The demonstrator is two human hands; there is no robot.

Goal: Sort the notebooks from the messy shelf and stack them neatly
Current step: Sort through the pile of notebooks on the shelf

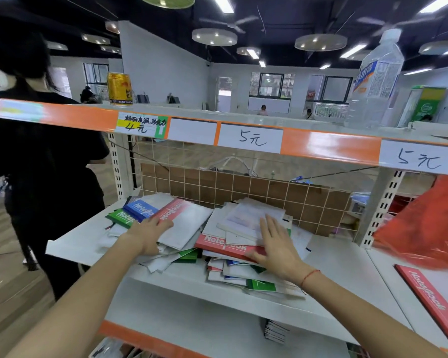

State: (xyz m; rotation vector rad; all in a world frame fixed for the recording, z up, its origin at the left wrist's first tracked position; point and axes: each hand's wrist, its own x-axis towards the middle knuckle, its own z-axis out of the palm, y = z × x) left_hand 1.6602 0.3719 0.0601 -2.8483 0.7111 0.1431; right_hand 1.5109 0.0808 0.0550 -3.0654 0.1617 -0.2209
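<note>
head view. left hand (150,232) lies on the left heap of notebooks, fingers fairly straight and resting on the near edge of a large red-and-white notebook (184,220); it grips nothing that i can see. right hand (276,244) is spread flat, fingers straight and slightly splayed, palm down on the right heap; fingertips touch a pale notebook (248,215) on top, and the thumb lies over a red notebook (224,245) beneath it. a red string bracelet (309,276) sits on the right wrist.

the notebooks lie in a loose, overlapping mess across the middle shelf (342,264), directly under and between both hands. a blue notebook (140,209) and a green notebook (120,217) fan out just left of the left hand. more green, blue and red covers spill toward the shelf's front edge below the right hand. another red notebook (429,303) lies apart on the neighbouring shelf, far right.

top shelf: a gold can (119,89), a clear plastic bottle (373,81). a person in black (44,151) stands at left.
</note>
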